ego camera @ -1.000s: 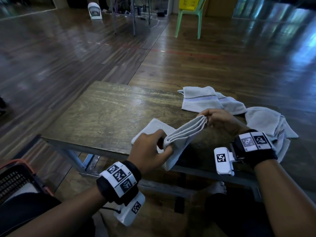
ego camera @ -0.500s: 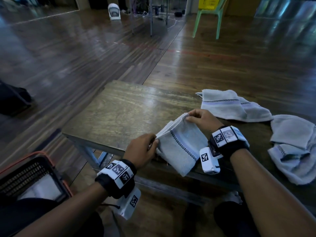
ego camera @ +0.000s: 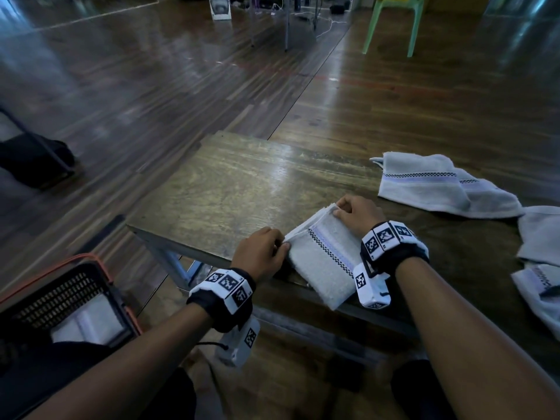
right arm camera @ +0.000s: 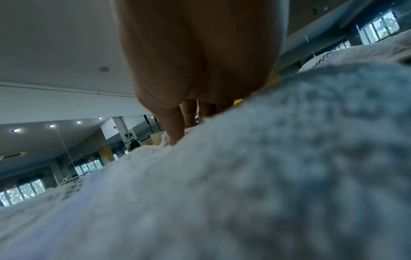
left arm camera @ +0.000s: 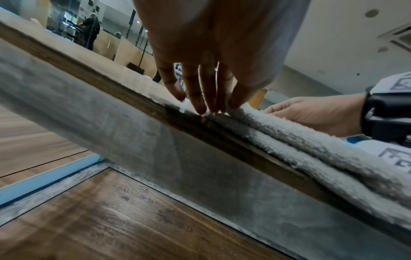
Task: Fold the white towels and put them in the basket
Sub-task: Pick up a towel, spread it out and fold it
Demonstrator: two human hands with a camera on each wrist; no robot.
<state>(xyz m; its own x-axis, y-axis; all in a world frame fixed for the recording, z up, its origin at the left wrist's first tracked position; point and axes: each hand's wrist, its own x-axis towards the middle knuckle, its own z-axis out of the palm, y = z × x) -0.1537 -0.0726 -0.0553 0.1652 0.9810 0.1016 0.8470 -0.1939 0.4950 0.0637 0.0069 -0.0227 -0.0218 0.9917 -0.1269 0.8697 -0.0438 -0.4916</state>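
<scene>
Head view: folded towel (ego camera: 324, 262) between hands; straight-fingered left hand (ego camera: 260, 253) presses corner; right hand (ego camera: 359, 213) pinches far corner.

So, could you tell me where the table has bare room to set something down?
Bare: the table's left and far-middle stretch, between its left edge, the folded towel and the loose towels. Crowded: the near edge, with left hand and right hand on the folded towel, and the right end under loose towels.
</scene>
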